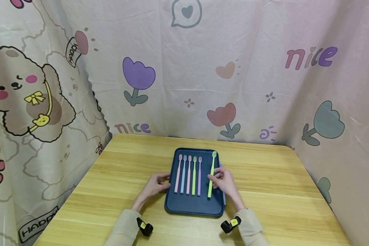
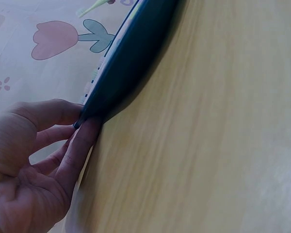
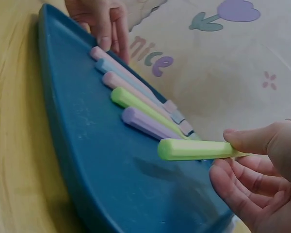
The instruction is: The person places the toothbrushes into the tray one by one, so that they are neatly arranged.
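A dark blue tray (image 1: 193, 207) lies on the table, with a row of toothbrushes along its left half: two pink, one blue (image 1: 182, 179), one green (image 1: 194, 181) and one purple (image 1: 199, 181). My left hand (image 1: 155, 185) pinches the tray's left rim between thumb and fingers, as the left wrist view shows from the side. Over the right part of the tray, my right hand (image 1: 223, 181) holds a yellow-green toothbrush (image 3: 191, 149) between thumb and fingertips, head pointing away. In the right wrist view this toothbrush hangs above the tray, its shadow falling on the surface.
The wooden table (image 1: 276, 191) extends on both sides of the tray. A light blue strip (image 1: 224, 199) shows along the tray's right edge. Printed curtains (image 1: 184, 85) hang behind the table and at its sides.
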The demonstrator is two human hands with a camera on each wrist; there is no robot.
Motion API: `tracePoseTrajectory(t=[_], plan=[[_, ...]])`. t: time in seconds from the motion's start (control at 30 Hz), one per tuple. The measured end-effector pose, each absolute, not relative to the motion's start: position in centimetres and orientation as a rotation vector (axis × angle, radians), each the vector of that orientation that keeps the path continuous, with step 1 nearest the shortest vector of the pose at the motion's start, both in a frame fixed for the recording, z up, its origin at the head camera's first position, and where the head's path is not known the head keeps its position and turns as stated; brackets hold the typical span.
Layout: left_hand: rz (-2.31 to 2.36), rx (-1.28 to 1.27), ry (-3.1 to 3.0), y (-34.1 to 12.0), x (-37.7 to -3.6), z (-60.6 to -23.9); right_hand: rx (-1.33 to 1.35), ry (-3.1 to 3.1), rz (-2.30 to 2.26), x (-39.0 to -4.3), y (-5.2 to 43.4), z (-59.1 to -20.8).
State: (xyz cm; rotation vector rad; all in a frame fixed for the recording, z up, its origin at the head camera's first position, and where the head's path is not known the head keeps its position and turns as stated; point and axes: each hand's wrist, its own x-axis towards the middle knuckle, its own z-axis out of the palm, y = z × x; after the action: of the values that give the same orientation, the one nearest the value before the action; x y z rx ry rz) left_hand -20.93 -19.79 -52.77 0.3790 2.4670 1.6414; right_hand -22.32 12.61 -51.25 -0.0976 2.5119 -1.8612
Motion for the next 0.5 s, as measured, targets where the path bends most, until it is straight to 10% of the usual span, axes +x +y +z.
tracePoseTrajectory(t=[0.5], plan=[[1.626,0.37,2.483,-19.7,-20.9,-52.8,-0.135,2.633,-1.744,-22.5,11.2,-51.7]])
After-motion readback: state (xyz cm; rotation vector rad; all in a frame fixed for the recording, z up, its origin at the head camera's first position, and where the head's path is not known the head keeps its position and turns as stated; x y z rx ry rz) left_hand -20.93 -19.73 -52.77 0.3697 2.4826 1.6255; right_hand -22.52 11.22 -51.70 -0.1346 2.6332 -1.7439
